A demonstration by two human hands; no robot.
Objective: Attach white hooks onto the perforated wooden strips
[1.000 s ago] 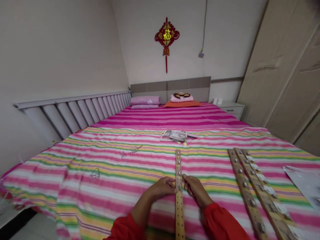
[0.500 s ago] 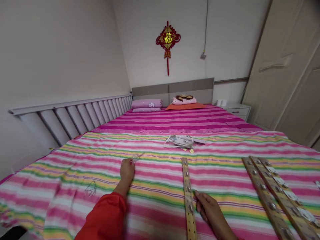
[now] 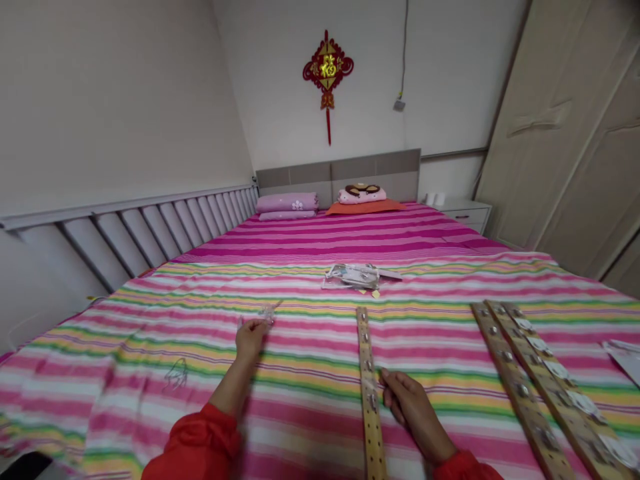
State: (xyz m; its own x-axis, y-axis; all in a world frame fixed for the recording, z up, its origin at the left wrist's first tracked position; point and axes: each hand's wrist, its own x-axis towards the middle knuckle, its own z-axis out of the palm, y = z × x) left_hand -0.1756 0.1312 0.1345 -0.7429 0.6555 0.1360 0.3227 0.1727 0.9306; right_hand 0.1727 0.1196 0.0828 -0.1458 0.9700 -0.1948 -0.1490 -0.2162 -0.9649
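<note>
My left hand (image 3: pixel 251 339) reaches over the striped cloth with its fingers pinched at a small clear plastic bag (image 3: pixel 268 313). What lies inside the bag is too small to make out. Lengthwise before me is a narrow wooden strip (image 3: pixel 375 437) with rows of holes; several shiny metal pieces (image 3: pixel 369 365) sit along its far part. Just right of that strip, my right hand (image 3: pixel 411 408) is closed, thumb against forefinger, close beside the metal pieces. Anything between those fingertips is hidden.
Several similar wooden strips (image 3: pixel 517 380) with metal pieces lie at the right, white round tags (image 3: pixel 555 368) along one. Farther back rests a plastic packet (image 3: pixel 353 275). Thin looped threads or wires (image 3: pixel 177 375) lie at the left. A white sheet (image 3: pixel 625 357) is at the right edge.
The view has shifted slightly, so the scene sits a little further left and up. My left hand stays at the plastic bag, with its fingers moved slightly. My right hand remains beside the strip.
</note>
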